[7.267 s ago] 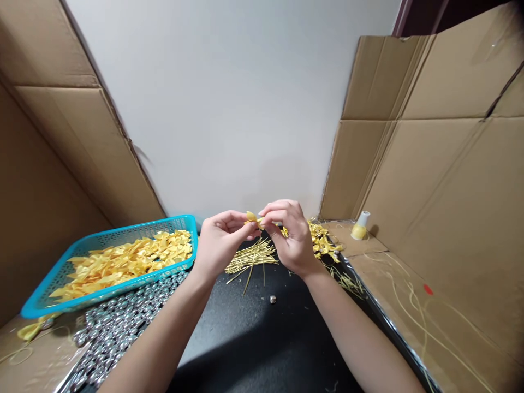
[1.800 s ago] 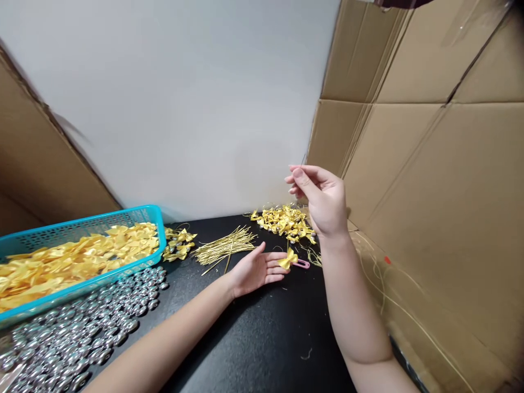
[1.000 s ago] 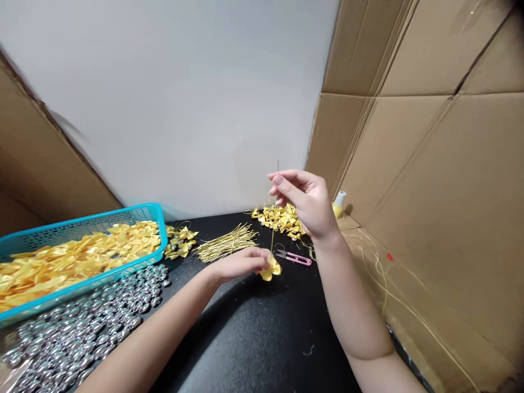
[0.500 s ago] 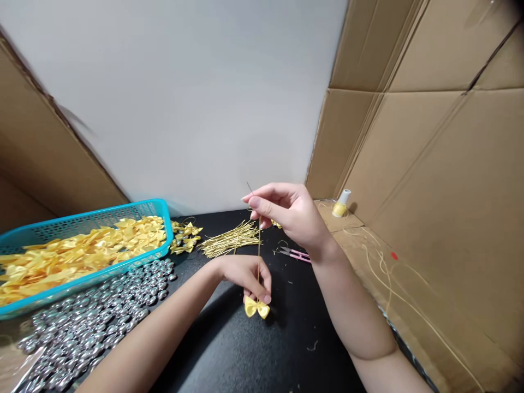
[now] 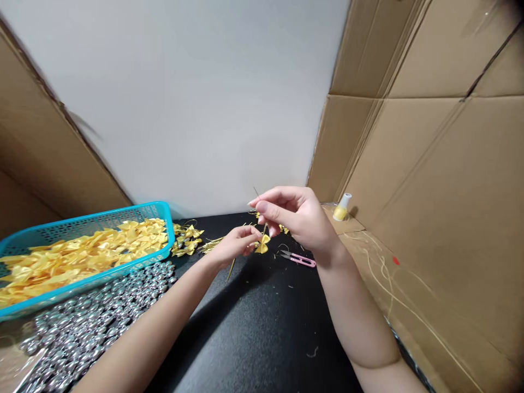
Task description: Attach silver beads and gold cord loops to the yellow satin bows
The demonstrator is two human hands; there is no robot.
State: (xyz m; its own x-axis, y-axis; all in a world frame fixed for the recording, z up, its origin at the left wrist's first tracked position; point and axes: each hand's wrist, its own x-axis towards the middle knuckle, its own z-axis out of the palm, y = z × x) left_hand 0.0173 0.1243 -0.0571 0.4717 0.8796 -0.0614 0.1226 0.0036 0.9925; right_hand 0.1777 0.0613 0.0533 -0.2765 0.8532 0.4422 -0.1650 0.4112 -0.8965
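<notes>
Over the black tabletop, my left hand (image 5: 237, 245) pinches a small yellow ribbon bow (image 5: 262, 244) at its fingertips. My right hand (image 5: 297, 215) is closed just above and to the right, with a thin needle (image 5: 256, 192) sticking up between thumb and forefinger. A short gold strand (image 5: 265, 228) shows between the bow and the right hand's lower fingers; the grip on it is partly hidden. Behind my left hand lies a bundle of gold ties (image 5: 210, 245), largely covered by that hand.
At left, a turquoise basket (image 5: 169, 232) holds many yellow bows, with silver beads (image 5: 102, 311) spread before it. Pink thread snips (image 5: 301, 259) lie right of the bow. A yellow thread spool (image 5: 341, 209) stands by the cardboard wall (image 5: 442, 180), with loose thread nearby.
My left hand has risen with the bow, bringing it close under my right hand. The strand between them shows much shorter. My right hand has shifted slightly right, still pinching the needle.
</notes>
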